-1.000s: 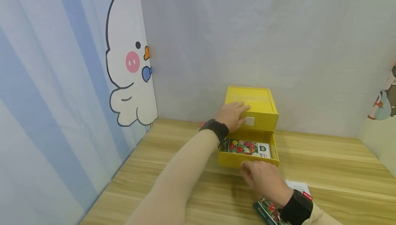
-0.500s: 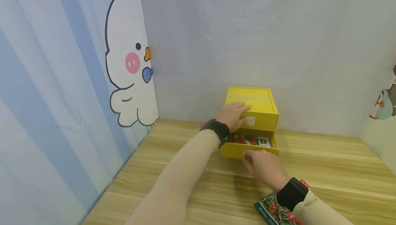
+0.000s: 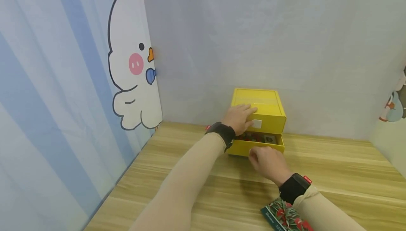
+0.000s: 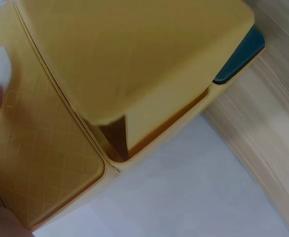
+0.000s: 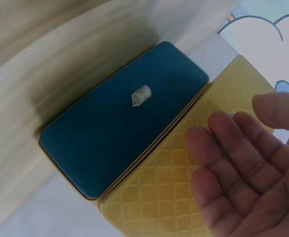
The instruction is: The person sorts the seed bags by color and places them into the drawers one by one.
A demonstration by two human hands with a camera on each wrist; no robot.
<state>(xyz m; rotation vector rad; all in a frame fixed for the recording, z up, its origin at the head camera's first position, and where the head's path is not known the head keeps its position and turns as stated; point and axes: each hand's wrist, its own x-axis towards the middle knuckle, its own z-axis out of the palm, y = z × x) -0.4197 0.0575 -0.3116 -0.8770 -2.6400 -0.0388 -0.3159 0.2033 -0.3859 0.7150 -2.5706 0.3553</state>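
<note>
A yellow box with stacked drawers (image 3: pixel 258 98) stands against the back wall. My left hand (image 3: pixel 237 119) rests on the front left part of its top, fingers over the edge near a white knob (image 3: pixel 257 124). Below, a yellow drawer (image 3: pixel 266 147) sticks partly out, with flower-printed packets (image 3: pixel 253 137) inside, mostly in shadow. My right hand (image 3: pixel 269 164) is at that drawer's front; in the right wrist view its loosely bent fingers (image 5: pixel 206 145) lie against the quilted yellow front, holding nothing. Beneath it is a blue-green drawer front (image 5: pixel 119 118) with a white knob (image 5: pixel 141 95).
A dark green packet with red flowers (image 3: pixel 280 213) lies on the wooden table (image 3: pixel 158 153), partly hidden under my right forearm. A grey-white cloth wall (image 3: pixel 196 47) is close behind the box, and a blue striped curtain (image 3: pixel 63 100) hangs at the left.
The drawer has slid back toward the box, showing less of its inside. My right hand has moved forward with it, while my left hand stays on the box top.
</note>
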